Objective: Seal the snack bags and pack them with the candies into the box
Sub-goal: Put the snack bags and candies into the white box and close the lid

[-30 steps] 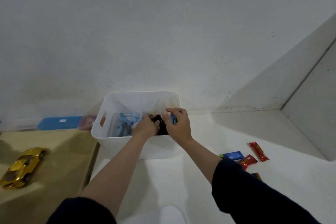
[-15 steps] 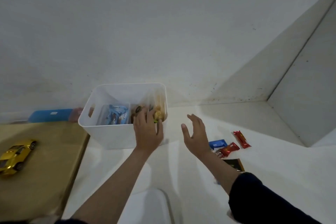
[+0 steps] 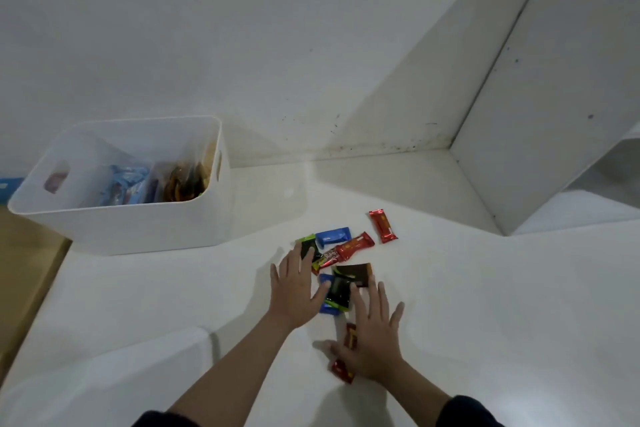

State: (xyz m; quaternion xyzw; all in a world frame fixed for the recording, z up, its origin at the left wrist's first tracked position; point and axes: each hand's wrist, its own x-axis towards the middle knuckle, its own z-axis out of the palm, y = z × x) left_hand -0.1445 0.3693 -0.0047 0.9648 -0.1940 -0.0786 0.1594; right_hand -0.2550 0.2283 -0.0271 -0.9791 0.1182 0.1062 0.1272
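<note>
A white plastic box (image 3: 145, 225) stands at the left on the white surface, holding a blue snack bag (image 3: 126, 184) and a clear bag of brown snacks (image 3: 183, 180). Several wrapped candies lie scattered right of it: a blue one (image 3: 332, 236), two red ones (image 3: 355, 246) (image 3: 382, 225), and a black-green one (image 3: 337, 291). My left hand (image 3: 294, 288) hovers flat with fingers spread at the left side of the pile. My right hand (image 3: 374, 336) is spread over the near candies, partly covering a red one (image 3: 349, 336). Neither hand holds anything.
A white wall rises behind the box, and a white block (image 3: 554, 114) forms a corner at the right. A tan tabletop (image 3: 20, 253) borders the white surface at the left. A blue object (image 3: 8, 184) peeks out behind the box.
Both hands left the box and swung right and down to the candy pile. The view turned right, so the box now sits at the left and the gold toy car is out of frame.
</note>
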